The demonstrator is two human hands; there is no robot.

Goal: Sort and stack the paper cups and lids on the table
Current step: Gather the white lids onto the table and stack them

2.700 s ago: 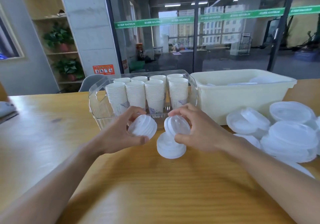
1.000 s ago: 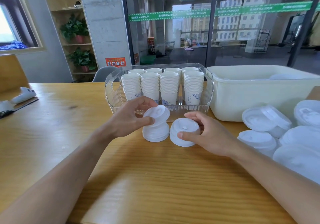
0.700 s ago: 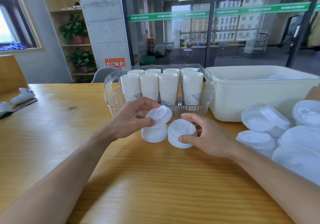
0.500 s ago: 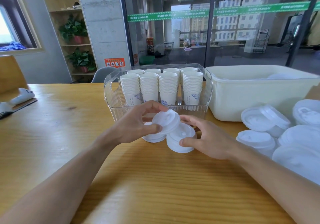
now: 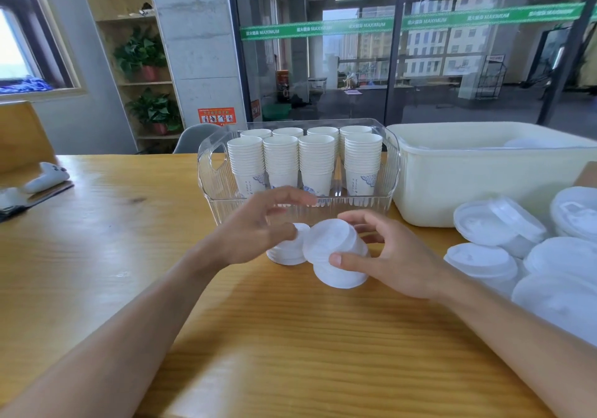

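- Paper cups (image 5: 316, 162) stand nested in the clear bin (image 5: 210, 172): light, crushable.
- Small lid stack (image 5: 336, 256) on the table (image 5: 97, 256): thin, slippery; best taken by the rim, as the right hand (image 5: 387, 256) pinches it.
- Left hand (image 5: 258, 227) fingers loosely spread, holding nothing.

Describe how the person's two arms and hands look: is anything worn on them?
Both forearms are bare; no sleeve shows as far as the frame's lower edge. The left hand and the right hand wear no glove. No ring, watch or bracelet is visible. The right thumbnail is short and unpainted.
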